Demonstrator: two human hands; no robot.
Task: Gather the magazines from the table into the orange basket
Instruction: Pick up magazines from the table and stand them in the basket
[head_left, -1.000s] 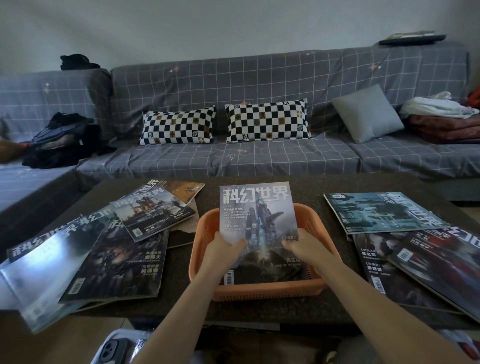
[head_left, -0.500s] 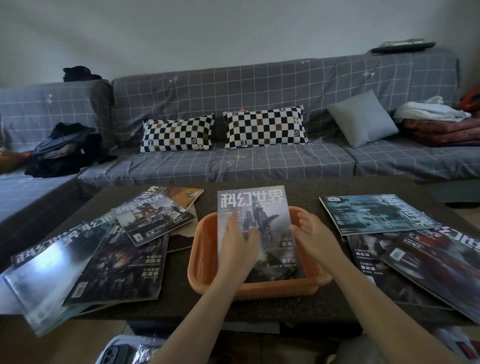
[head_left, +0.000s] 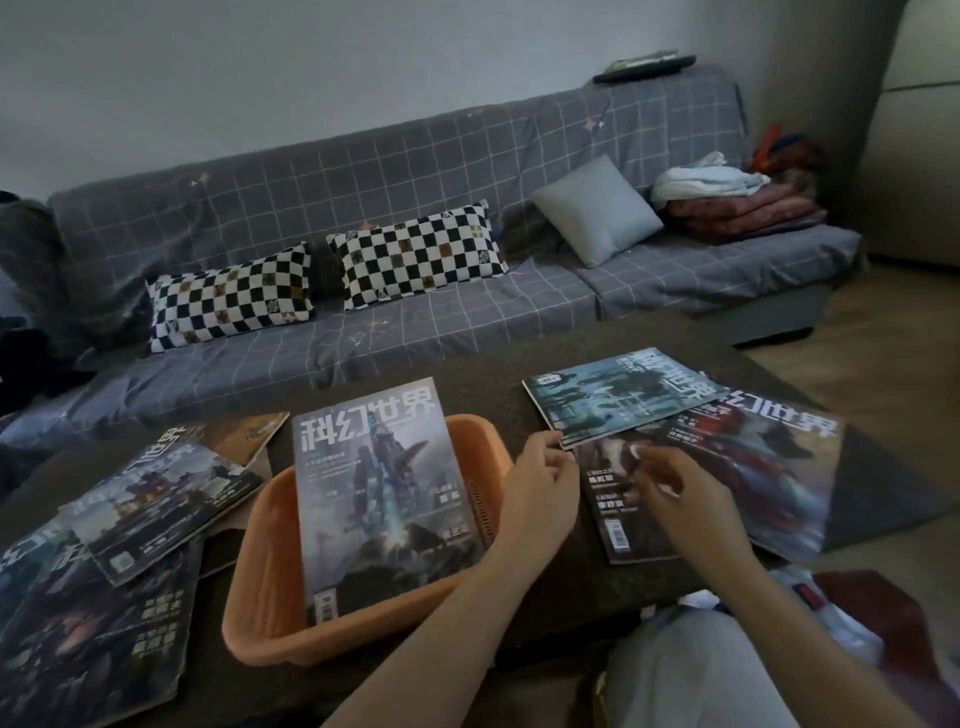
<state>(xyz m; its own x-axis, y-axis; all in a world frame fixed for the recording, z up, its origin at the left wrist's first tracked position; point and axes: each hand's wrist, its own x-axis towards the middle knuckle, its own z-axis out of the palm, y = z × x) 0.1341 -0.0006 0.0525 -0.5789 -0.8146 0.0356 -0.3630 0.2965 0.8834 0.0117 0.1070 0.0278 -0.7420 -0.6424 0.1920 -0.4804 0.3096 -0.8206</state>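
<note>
So the orange basket (head_left: 270, 613) sits at the table's near edge, roughly mid-way along it, with one magazine (head_left: 384, 499) inside. It's too long for the basket: bottom end down against the near wall, title end propped up over the far rim, so the long axis runs near-to-far, tilted, cover up.

Right of the basket there's a fanned pile: a teal-cover magazine (head_left: 618, 397) on top toward the far edge, a red-cover magazine (head_left: 769, 478) toward the right edge, and a dark one (head_left: 618, 514) underneath both. Another messy stack (head_left: 150, 504) is left of the basket, by the near left corner.

Both hands are over the right pile. The left hand (head_left: 540, 483) has loosely curled fingers right at the teal cover's near corner, can't tell if it's actually pinching it. The right hand (head_left: 675, 488) hovers above the dark one, fingers relaxed, holding nothing.

Behind the table is a grey checked sofa (head_left: 415, 171) with two checkerboard pillows (head_left: 410, 254).
</note>
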